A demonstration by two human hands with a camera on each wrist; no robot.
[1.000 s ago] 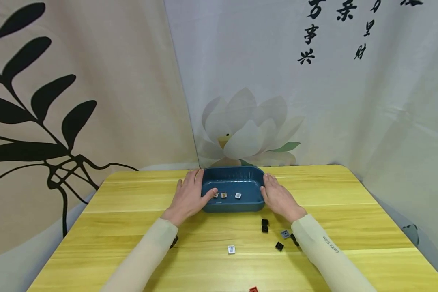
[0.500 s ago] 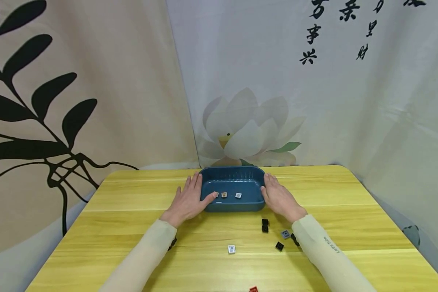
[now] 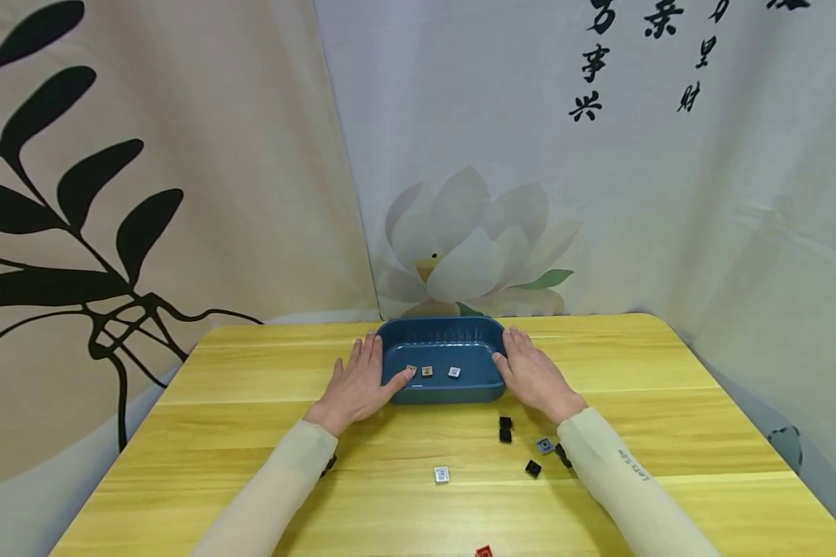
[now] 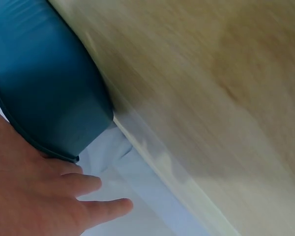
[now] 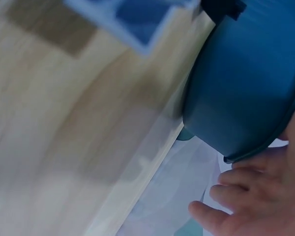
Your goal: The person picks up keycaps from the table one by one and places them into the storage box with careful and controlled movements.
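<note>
Left hand point(image 3: 351, 387) slid slightly back toward person along blue tray point(image 3: 447, 395), uncovering tray's far-left corner; leftmost tile point(image 3: 412, 368) showing more above left thumb than moment ago; right hand's point(image 3: 535, 381) thumb edged slightly further inward

Black characters point(image 3: 585, 107) 事, 兴, 里, 财 on pale curtain point(image 3: 641, 178), top ones cropped, small lettering point(image 3: 632, 465) starting "Lets" on right sleeve point(image 3: 623, 487), rest unclear
</note>
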